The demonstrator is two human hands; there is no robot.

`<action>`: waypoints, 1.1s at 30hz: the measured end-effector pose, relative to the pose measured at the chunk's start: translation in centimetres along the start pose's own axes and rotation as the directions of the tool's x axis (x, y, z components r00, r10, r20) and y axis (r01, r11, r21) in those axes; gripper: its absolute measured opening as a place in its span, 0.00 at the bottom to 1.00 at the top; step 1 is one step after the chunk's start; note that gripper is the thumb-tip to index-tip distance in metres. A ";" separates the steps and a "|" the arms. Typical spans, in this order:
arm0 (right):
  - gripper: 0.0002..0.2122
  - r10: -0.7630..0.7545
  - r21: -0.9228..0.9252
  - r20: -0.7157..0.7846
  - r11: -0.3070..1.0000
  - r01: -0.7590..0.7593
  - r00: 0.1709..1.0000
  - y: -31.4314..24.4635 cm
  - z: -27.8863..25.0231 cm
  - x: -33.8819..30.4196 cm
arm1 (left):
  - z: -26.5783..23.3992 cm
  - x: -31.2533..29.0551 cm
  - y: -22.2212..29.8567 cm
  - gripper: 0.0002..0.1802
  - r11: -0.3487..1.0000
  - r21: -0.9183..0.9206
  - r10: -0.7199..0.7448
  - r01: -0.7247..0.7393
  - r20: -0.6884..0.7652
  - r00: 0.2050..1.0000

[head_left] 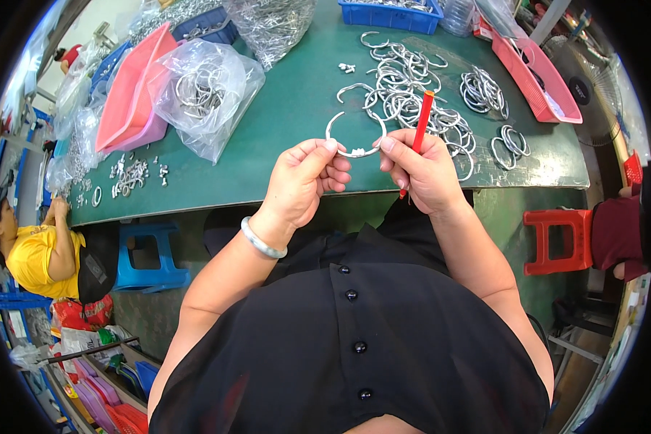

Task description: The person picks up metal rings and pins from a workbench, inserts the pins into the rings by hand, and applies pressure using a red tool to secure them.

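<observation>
An open silver metal ring (358, 152) is held up just over the near edge of the table, its gap facing away from me. My left hand (300, 173) pinches its left side between thumb and fingers. On the opposite side, the thumb and fingers of my right hand (428, 170) grip it too. A red pen (424, 121) is also tucked in my right hand, slanting up past the fingers. Some small detail sits on the ring's near part, too small to make out. Beyond it lies a loose pile of similar silver rings (398, 105).
The green table (296, 101) carries smaller ring groups (483, 92) on the right. Small metal parts (129, 176), a bag of rings (208, 87) and a pink bin (134, 101) stand left. A pink basket (535, 79) is far right. A person in yellow (43, 249) sits left.
</observation>
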State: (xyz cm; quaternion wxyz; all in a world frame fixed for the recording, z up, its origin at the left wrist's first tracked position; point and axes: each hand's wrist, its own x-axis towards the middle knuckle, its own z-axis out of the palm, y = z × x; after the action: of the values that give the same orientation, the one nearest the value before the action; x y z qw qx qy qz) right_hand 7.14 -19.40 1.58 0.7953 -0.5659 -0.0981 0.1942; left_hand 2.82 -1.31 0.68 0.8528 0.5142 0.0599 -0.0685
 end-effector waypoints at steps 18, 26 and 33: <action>0.07 -0.035 -0.270 0.179 0.959 0.083 0.983 -0.8 1.7 -1.0 | -1.1 1.1 -1.0 0.10 0.990 -0.121 -0.060 0.071 0.095 0.994; 0.07 0.091 -0.304 0.087 0.951 -0.060 0.992 -1.0 1.0 -1.2 | -1.6 1.0 -0.5 0.08 0.994 -0.078 -0.069 0.078 0.115 0.991; 0.07 0.081 -0.288 0.081 0.956 -0.054 0.993 -0.7 0.8 -1.2 | -2.2 1.2 -0.3 0.07 0.957 -0.253 -0.080 0.145 0.250 0.965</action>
State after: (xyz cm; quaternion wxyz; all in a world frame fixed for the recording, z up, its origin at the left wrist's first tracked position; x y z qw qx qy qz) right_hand 5.89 -19.40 2.60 0.6930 -0.6679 -0.1423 0.2309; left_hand 3.92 0.44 -0.83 0.9103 0.3776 -0.0045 -0.1695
